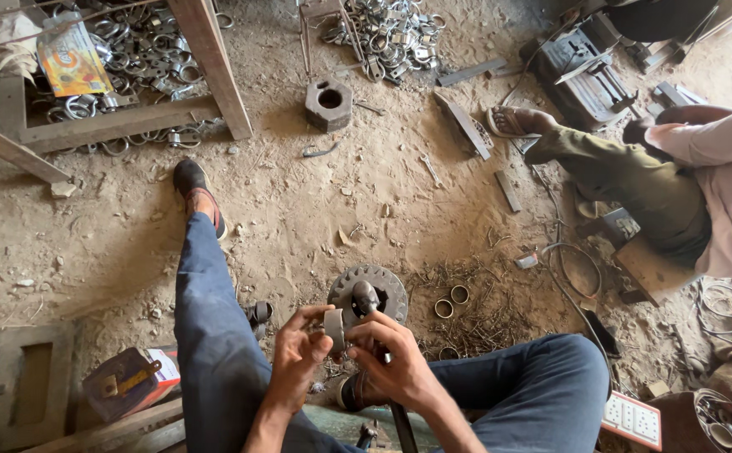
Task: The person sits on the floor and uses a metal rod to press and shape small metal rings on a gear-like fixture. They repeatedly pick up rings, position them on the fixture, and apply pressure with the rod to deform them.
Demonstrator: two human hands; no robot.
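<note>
Seated on a dirt floor [316, 201], both hands at a ring [334, 329] above a gear [387, 289]: left hand [297, 356] fingers pinching its edge, right hand [389, 362] fingers curled around a tool. A slip could likely drop the ring into the scrap, or nick a finger.

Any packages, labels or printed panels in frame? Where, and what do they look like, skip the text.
Flat pouch: top left, on the wooden frame over the metal rings; orange and yellow with blue patches.
Small box: bottom left on the dirt, beside the person's left leg; dark red-brown, white printed end, yellow marks.
Printed card: bottom right by the right knee; white grid of small squares, red border.
No screens or signs.
</note>
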